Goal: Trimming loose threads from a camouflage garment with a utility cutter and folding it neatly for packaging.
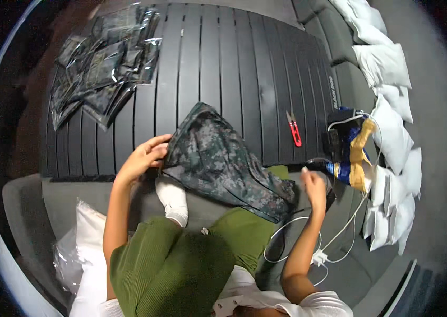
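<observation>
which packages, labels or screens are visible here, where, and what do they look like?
Clear plastic bags of camouflage garments: overlapping pile, far left of the black slatted table; flat, glossy, dark green-grey.
Empty clear plastic bag: crumpled, beside the person's left leg, near a white cushion.
White printed marking: small, on the table's right edge.
Left hand holds the unpacked camouflage garment.
No screen visible.

Black slatted table [223,63], bagged camouflage garments [104,63], red snips [294,128], camouflage cloth [218,153]
</observation>
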`<state>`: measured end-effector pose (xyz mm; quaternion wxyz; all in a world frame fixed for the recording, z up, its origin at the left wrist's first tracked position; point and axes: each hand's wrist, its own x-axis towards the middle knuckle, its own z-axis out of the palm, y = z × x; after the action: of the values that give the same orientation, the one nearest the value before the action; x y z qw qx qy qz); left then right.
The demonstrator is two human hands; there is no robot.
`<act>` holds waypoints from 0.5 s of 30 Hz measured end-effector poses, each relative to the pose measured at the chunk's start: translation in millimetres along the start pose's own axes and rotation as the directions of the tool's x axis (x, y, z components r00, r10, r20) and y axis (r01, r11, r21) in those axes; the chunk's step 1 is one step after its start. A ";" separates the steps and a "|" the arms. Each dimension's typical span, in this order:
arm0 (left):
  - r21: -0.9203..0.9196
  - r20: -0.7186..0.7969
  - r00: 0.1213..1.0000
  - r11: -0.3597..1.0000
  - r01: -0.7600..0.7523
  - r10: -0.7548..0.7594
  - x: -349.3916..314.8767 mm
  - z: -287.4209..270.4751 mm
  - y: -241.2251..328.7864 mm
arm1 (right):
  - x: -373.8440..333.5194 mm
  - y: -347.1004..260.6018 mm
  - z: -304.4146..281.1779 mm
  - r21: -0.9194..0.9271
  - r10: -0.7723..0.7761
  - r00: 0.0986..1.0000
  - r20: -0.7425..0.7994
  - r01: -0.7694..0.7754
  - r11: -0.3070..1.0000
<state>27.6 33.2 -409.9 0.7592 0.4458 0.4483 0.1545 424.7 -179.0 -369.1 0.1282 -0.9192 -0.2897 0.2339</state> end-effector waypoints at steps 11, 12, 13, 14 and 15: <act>0.865 0.012 0.899 0.447 -0.229 0.438 147.2 37.7 25.6 | -32.8 73.3 35.1 0.462 -0.106 0.937 0.333 -0.064 0.885; 0.858 -0.011 0.913 0.473 -0.201 0.407 148.6 44.5 32.0 | -33.3 60.3 29.1 0.470 -0.083 0.972 0.219 -0.031 0.882; 0.862 -0.016 0.908 0.465 -0.200 0.419 146.6 41.8 40.6 | -35.9 48.0 19.5 0.565 -0.042 0.995 0.093 -0.018 0.825; 0.712 -0.057 0.925 0.664 -0.226 0.375 142.7 44.5 54.5 | -30.0 43.4 8.5 0.639 -0.032 0.999 -0.018 0.036 0.768; 0.525 -0.090 0.943 0.820 -0.228 0.320 137.0 39.5 65.2 | -23.0 37.1 -0.6 0.707 -0.018 0.993 -0.117 0.096 0.701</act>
<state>146.1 135.0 -423.2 0.5425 0.6744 0.4684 0.1775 425.9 -222.3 -374.2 0.4941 -0.7999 -0.1987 0.2767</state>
